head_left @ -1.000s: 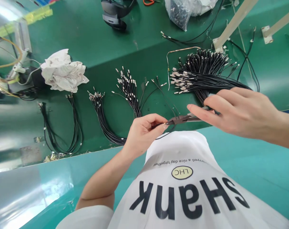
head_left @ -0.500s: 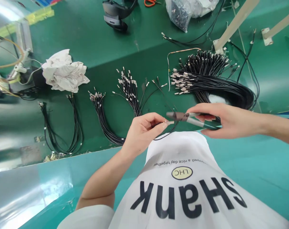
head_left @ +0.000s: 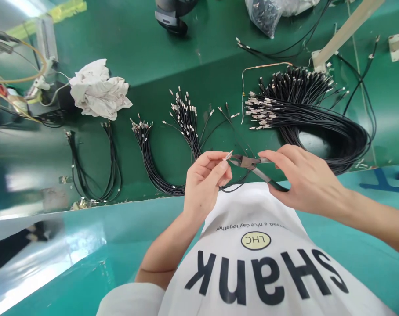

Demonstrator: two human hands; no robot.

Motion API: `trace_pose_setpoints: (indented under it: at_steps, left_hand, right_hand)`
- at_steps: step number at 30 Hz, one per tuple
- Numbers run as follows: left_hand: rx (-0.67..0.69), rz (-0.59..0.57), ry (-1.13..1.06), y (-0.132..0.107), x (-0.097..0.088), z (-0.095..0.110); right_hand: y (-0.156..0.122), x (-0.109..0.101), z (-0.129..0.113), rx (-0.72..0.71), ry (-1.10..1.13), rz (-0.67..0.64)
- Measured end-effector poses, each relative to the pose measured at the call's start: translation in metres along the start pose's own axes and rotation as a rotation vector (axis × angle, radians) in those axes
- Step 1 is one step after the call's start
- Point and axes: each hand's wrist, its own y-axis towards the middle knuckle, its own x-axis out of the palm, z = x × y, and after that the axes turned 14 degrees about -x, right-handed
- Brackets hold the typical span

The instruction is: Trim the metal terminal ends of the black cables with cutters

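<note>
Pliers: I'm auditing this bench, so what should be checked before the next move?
1. Left hand pinches wire near its metal end: ok.
2. Right hand grips pliers: ok.
3. Plier tips point at that metal end: ok.
4. Tips closed on the end: cannot tell.
5. Bundles lie in separate groups on table: ok.
</note>
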Motion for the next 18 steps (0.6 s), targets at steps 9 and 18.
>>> trace_pose_setpoints:
  at_steps: [9,18]
  left_hand:
    - [0.135,0.17,0.288,-0.014,0.005,-0.003]
    - [0.523,0.371,0.674,-0.018,0.006,-0.018]
  right_hand:
    - [0.03,0.006,-0.011,0.314,1.216,0.25]
    - [0.061,0.019,-0.037,0.35,1.329,0.575]
